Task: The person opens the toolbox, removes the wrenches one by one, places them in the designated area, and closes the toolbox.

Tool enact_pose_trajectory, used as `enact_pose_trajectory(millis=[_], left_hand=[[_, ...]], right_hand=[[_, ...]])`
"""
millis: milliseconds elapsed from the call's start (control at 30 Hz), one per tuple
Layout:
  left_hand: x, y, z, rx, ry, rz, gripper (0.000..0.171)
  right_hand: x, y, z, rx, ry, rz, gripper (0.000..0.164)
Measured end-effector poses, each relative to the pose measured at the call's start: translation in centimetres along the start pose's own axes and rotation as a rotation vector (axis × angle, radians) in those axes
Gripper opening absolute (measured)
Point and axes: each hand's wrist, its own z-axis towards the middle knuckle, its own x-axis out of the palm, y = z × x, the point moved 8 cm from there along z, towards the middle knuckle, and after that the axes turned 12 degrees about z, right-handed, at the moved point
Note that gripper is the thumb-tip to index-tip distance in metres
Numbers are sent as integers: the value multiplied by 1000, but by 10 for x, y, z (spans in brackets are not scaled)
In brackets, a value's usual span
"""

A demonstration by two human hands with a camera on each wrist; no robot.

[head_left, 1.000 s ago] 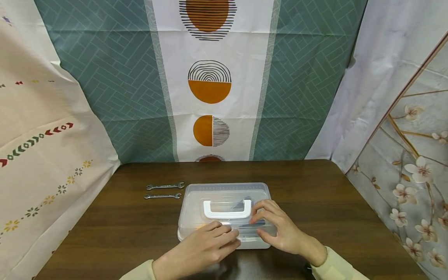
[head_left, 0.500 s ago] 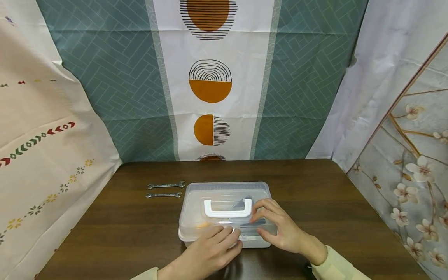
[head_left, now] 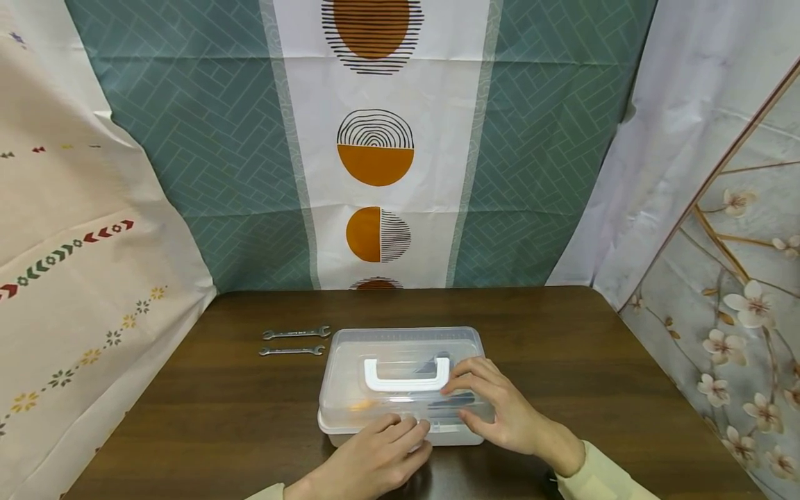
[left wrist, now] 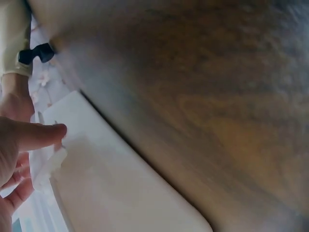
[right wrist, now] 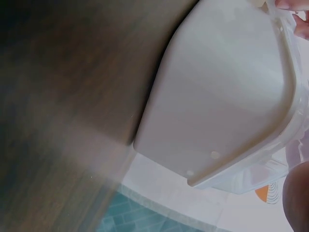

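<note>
A translucent plastic toolbox [head_left: 400,347], its lid down, stands on the table with a white handle [head_left: 406,384] lying on top. My left hand [head_left: 381,455] is at the box's front edge, fingers curled over the rim. In the left wrist view its thumb lies by a pale latch [left wrist: 53,164] that sticks out from the front wall; the exact contact is partly hidden. My right hand [head_left: 509,410] rests on the lid's right front, fingers loosely bent and spread from the thumb. Dark and orange items show faintly through the lid.
Two open-end wrenches, an upper wrench [head_left: 296,332] and a lower wrench [head_left: 292,351], lie left of the box on the brown wooden table [head_left: 219,417]. Patterned cloths [head_left: 531,139] hang behind and beside the table.
My left hand has shifted slightly down and to the right along the box front, its fingers drawing back from the lid. My right hand and the box have stayed nearly still.
</note>
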Motion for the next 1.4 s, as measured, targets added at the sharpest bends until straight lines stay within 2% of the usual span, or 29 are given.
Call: enact_pose_trajectory(millis=[167,300,500,667,933,1067,1267,1400], left_hand=[[1,3,1,-10,-8,-64,49],[3,4,2,-30,-7,-76,49],[5,1,4,-35,-22,-50,49],[5,2,8,-5,-1,-13,52],[9,-2,6,16,42,26,50],[12,-2,5,19,37,58,47],[10,0,4,-12,2,7,47],[12,4,5,-26,47,-31,37]], right_hand=[[0,-1,-2,9,1,20,51],[2,-1,-2,14,-3,41,50],[3,-1,-3,14,-3,33,50],[1,0,-2,30,2,34,49],[2,0,1,38,3,76,49],[3,0,2,45,-2,77,47],[3,0,2,56,-7,64,48],[0,-2,3,45,-3,54,50]])
